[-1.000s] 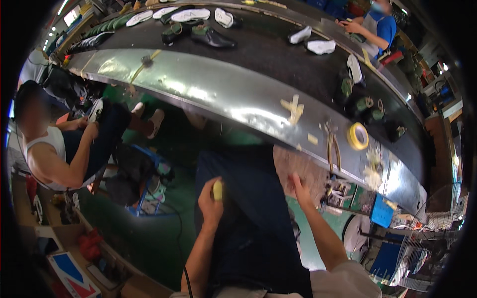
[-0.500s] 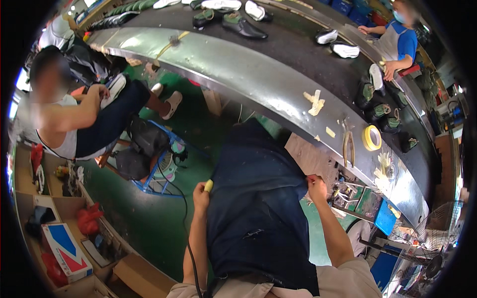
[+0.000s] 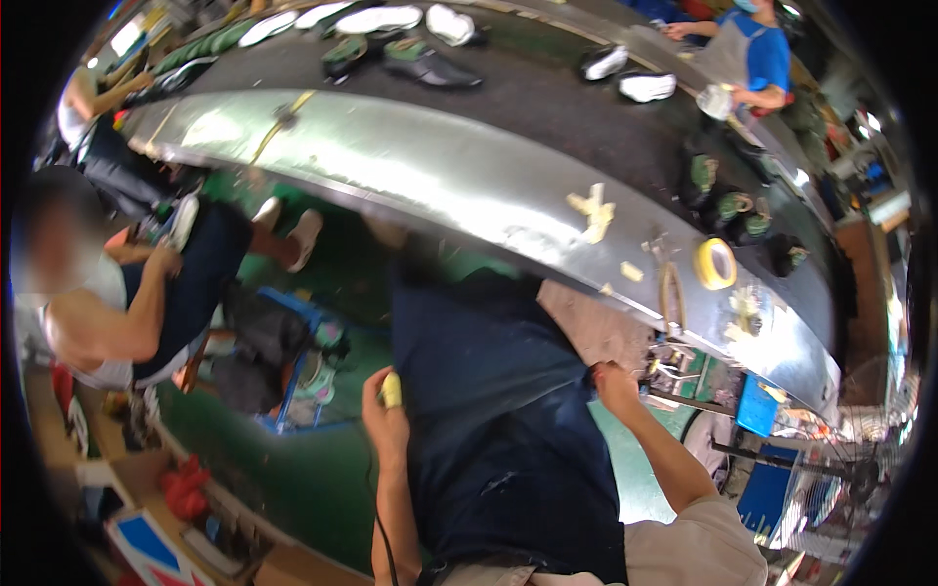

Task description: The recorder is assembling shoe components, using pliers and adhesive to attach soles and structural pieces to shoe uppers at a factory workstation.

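A dark blue apron [image 3: 489, 391] hangs over my front and legs. At its right edge my right hand [image 3: 616, 387] is closed on the cloth, which is drawn into folds toward it. My left hand [image 3: 384, 418] is at the opposite edge, fingers curled and thumb pressed to the cloth; the fingertips are partly hidden. A pale yellow wrap [image 3: 392, 390] covers the left thumb. Beside my left forearm runs a black cord [image 3: 376, 508]. Ahead of me curves the metal edge of a workbench [image 3: 430, 186], apart from both hands.
On the bench lie a yellow tape roll [image 3: 716, 264], pincers [image 3: 671, 296] and tape scraps [image 3: 592, 212]. Several shoes stand on the dark belt [image 3: 547, 107]. A seated person [image 3: 107, 313] is at left, another person [image 3: 752, 59] across. A fan [image 3: 850, 474] stands at right.
The view has turned, so the bench and the seated person appear shifted left. Both my hands stay at the apron's edges. The person across now has a white-soled shoe raised.
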The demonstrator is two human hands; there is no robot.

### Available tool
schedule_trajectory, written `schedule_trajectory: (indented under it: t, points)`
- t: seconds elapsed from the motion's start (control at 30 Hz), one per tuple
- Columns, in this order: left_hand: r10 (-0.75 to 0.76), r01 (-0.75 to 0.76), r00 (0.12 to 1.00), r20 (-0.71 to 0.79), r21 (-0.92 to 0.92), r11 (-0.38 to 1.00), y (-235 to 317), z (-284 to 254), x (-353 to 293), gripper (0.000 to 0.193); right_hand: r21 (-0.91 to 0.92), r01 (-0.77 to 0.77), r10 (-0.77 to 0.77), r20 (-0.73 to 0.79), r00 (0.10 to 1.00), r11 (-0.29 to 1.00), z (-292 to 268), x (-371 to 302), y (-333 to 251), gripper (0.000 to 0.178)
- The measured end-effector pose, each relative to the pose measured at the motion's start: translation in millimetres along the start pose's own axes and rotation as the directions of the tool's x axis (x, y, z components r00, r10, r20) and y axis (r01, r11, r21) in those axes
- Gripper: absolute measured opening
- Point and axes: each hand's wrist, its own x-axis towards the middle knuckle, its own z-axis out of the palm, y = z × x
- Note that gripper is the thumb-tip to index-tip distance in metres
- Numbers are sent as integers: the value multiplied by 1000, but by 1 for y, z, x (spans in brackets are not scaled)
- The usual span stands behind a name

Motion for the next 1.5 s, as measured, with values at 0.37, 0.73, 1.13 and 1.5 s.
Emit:
schedule_trajectory:
  t: [0.37, 0.73, 1.13, 1.5]
  points:
    - [-373, 412, 906, 200, -212, 886, -81, 64, 124, 37, 202, 551, -423, -450, 786, 810, -252, 164, -146, 15]
    - [-541, 556, 831, 130, -249, 793, -228, 25, 168, 40, 284, -249, 368, -532, 763, 926, -346, 686, -50, 126]
    - [-504, 542, 839, 204, -391, 744, -198, -49, 108, 44, 809, 193, 117, -307, 945, 556, -320, 489, -71, 70]
    - [-445, 490, 863, 240, -618, 615, -170, -33, 94, 62, 807, -7, 82, -51, 995, 590, -229, 298, -275, 67]
